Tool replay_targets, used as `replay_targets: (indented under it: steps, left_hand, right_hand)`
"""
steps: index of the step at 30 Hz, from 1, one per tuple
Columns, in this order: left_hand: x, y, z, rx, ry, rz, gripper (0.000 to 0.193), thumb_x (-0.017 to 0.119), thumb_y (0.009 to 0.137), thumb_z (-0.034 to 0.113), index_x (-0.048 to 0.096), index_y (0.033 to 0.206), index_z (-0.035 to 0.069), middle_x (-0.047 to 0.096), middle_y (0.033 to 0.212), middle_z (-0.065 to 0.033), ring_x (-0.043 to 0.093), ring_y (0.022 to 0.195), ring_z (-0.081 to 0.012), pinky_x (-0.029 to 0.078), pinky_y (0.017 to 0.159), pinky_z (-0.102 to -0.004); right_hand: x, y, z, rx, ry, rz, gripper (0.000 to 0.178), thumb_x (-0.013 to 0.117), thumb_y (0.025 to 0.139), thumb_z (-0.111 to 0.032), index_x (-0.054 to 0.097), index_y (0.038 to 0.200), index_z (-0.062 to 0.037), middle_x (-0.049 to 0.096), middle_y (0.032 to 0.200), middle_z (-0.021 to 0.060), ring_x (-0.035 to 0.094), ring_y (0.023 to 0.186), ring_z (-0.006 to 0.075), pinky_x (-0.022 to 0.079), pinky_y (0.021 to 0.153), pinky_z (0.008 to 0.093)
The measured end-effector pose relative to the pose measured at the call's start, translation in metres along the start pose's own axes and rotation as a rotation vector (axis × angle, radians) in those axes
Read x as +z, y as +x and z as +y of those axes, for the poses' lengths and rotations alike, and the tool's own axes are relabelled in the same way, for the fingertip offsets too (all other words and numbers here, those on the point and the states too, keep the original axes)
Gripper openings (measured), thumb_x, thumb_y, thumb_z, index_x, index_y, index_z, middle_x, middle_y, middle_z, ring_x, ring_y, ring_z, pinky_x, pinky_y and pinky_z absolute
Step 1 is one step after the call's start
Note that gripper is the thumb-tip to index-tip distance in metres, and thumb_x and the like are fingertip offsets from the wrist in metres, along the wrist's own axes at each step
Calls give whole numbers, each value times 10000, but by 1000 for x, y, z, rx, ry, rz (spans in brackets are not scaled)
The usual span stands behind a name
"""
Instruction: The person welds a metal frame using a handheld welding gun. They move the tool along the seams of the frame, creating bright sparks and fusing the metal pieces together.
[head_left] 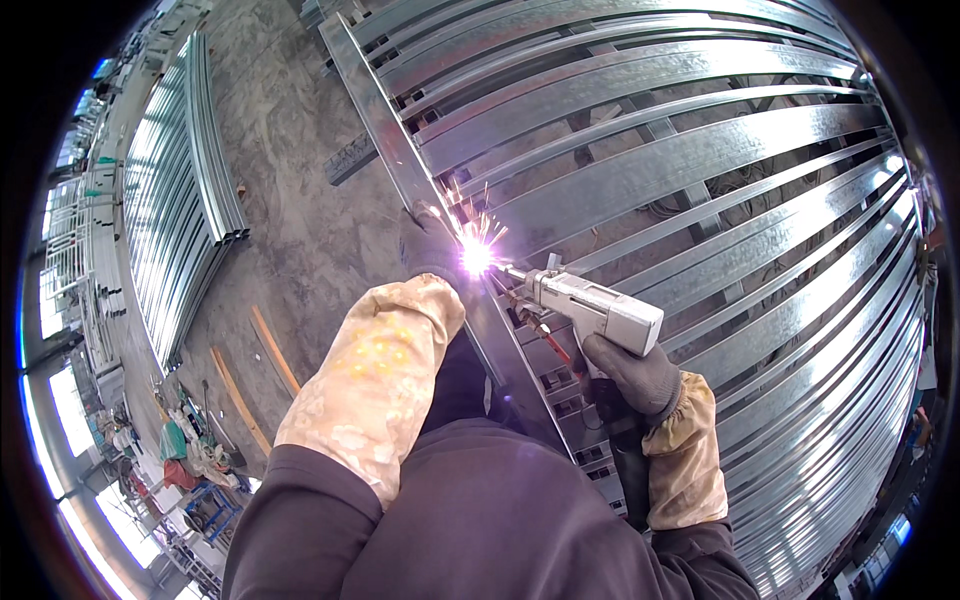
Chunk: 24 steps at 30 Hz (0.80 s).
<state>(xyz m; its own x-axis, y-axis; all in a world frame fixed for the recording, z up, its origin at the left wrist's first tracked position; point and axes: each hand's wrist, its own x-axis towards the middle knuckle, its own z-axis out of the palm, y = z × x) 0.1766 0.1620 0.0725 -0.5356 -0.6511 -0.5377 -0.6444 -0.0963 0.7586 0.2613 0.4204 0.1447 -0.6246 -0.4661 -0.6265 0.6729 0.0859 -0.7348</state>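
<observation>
My right hand [634,375], in a grey glove and a tan cuff, is closed around the grip of a handheld welding gun [600,308] with a boxy white body. The gun's nozzle points left at a bright pinkish-white weld spot [476,256], and sparks fly up from it. That glow sits on a long metal edge rail [392,150], where crosswise steel bars [590,190] meet it. My left hand [426,243], dark-gloved below a stained tan sleeve guard [378,345], is at the rail just left of the glow. Glare and the cuff hide its fingers.
Rows of shiny steel bars fill the right side, with gaps between them. A stack of long metal profiles [185,190] lies on the concrete floor to the left. Two wooden strips [240,400] lie nearer. A black hose [628,470] runs down from the gun.
</observation>
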Motion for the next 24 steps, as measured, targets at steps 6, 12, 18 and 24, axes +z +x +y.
replay_targets:
  steps: [6, 12, 18, 24]
  left_hand:
    - [-1, 25, -26, 99, 5, 45, 514, 363, 1075, 431, 578, 1254, 0, 680, 1110, -224, 677, 967, -403, 531, 854, -474]
    - [-1, 25, -28, 220, 245, 127, 504, 370, 1071, 427, 573, 1241, -1, 682, 1103, -226, 675, 968, -416, 518, 861, -496]
    - [2, 31, -31, 181, 211, 131, 496, 376, 1070, 422, 579, 1209, -9, 694, 1041, -219, 678, 955, -407, 521, 865, -502]
    - [-1, 40, -42, 221, 98, 132, 496, 384, 1065, 421, 592, 1153, -20, 697, 1008, -221, 683, 945, -392, 519, 870, -505]
  right_hand:
    - [2, -1, 2, -16, 27, -2, 408, 629, 973, -242, 553, 1302, -14, 662, 847, 73, 644, 637, 148, 535, 566, 281]
    - [2, -5, 0, 2, 22, 2, 394, 623, 987, -240, 556, 1305, -18, 668, 849, 59, 638, 664, 125, 526, 562, 266]
    - [-2, -4, 10, -49, -3, -19, 397, 630, 982, -243, 553, 1294, -10, 667, 855, 71, 647, 647, 143, 538, 569, 279]
    - [-2, -5, 12, -53, -3, -33, 387, 627, 985, -252, 559, 1277, -6, 670, 856, 67, 645, 651, 139, 535, 574, 276]
